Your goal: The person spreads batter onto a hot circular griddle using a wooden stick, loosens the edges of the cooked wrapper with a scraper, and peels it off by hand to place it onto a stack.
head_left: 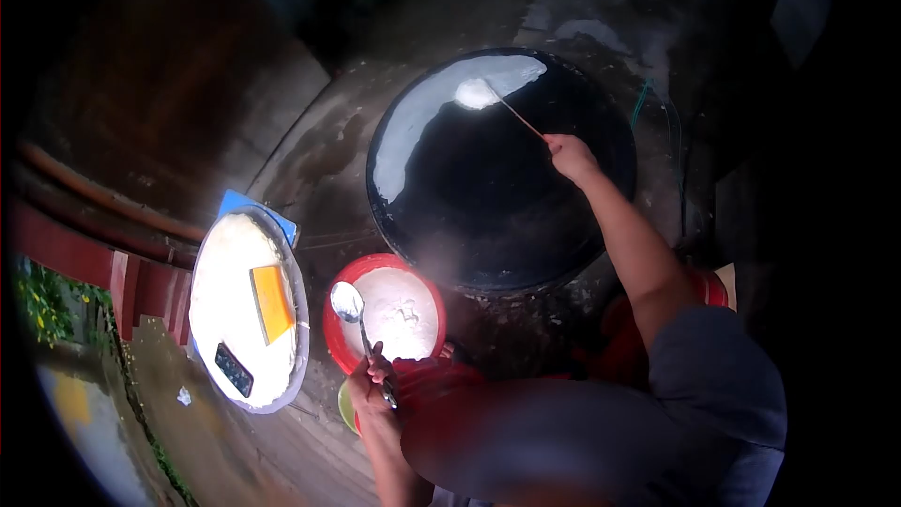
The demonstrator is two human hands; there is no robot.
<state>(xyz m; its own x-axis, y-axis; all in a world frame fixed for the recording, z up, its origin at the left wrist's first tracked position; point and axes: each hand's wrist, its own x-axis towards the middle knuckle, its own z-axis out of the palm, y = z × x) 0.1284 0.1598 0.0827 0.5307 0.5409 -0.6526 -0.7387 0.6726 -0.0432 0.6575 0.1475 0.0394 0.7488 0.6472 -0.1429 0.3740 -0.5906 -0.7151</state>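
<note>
My right hand (pixel 571 158) is closed round the thin handle of a stick-like spreader (pixel 522 116), stretched over a large round black griddle (pixel 507 197). The spreader's far end meets a mound of white batter (pixel 476 94), which hides its head. From that mound a pale band of batter (pixel 413 127) curves along the griddle's left and far rim. My left hand (pixel 374 377) grips a metal ladle (pixel 348 303), its bowl held above the edge of a red basin (pixel 343 343). Thick white batter (pixel 399 314) lies in the basin.
Left of the basin stands a round pale stack of flat sheets (pixel 230 272). On it rest a yellow scraper (pixel 272 303) and a dark phone (pixel 234 369). A blue board (pixel 282 218) sticks out behind it. Thin green cord (pixel 642 101) hangs beyond the griddle's right side.
</note>
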